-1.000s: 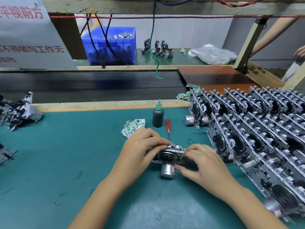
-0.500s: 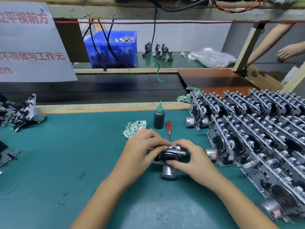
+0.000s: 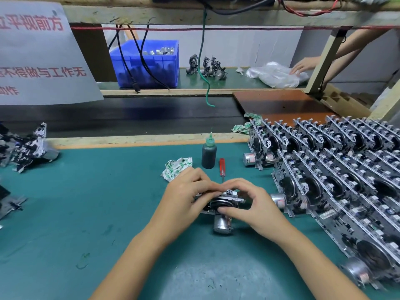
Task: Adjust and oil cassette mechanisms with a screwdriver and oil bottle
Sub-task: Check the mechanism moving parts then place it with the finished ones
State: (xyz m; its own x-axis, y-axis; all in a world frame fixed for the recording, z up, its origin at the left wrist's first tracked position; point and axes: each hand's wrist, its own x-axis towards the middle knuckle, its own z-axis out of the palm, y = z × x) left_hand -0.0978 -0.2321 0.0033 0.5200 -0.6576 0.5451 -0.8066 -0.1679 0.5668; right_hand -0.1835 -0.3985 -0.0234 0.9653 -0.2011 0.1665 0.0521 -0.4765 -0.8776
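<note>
green matting (image 3: 91, 213) covers your bench, and nearest to you both hands sit on one cassette mechanism (image 3: 225, 201) lying flat on it, motor can pointing toward you. your right hand (image 3: 257, 210) has closed in from the right over the last second: it was spread along the frame's right edge, and now its fingers curl over the top edge while the thumb presses the near side by the flywheel. your left hand (image 3: 186, 199) has kept its grip on the left end, fingers curled over the top. that reads as you seating or checking a part by touch, not yet adjusting with a tool. just beyond your knuckles the red screwdriver (image 3: 222, 167) lies untouched on the mat, with the dark oil bottle (image 3: 209, 154) upright just beside it and a crumpled rag (image 3: 176, 168) to its left. to your right, rows of mechanisms (image 3: 337, 169) stand packed on edge. farther back, a blue bin (image 3: 149, 63) sits across the belt
</note>
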